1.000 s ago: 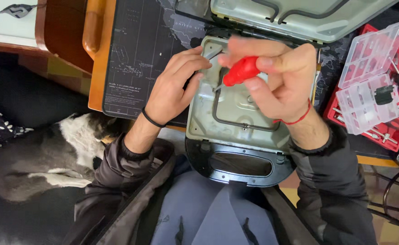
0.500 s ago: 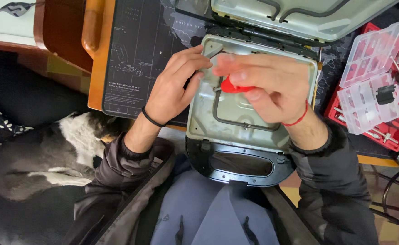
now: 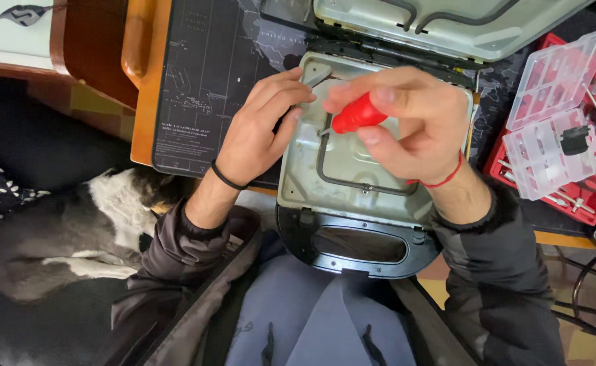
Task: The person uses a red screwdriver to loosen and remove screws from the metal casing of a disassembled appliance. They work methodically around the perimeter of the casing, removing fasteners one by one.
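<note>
An opened grill-type appliance lies at the table edge, its grey metal lower plate [image 3: 352,196] with a dark heating loop [image 3: 352,184] facing up and its lid [image 3: 447,27] folded back. My right hand [image 3: 413,122] grips a red-handled screwdriver [image 3: 358,114], its tip pointing down-left at the plate's upper left part. My left hand [image 3: 261,129] rests on the plate's left rim, fingertips by the top-left corner near the screwdriver tip. A black handle frame [image 3: 359,247] hangs over my lap.
A red bit case [image 3: 549,176] with a clear plastic insert [image 3: 549,115] stands at the right. A dark map-printed mat [image 3: 210,74] covers the wooden table. A grey and white furry animal [image 3: 74,230] lies at my left. A wooden chair part [image 3: 135,41] stands at the upper left.
My right hand rolled the screwdriver over the plate: the red handle was hidden under the fingers half a second ago and shows again, its tip now lower left. The left hand stayed put.
</note>
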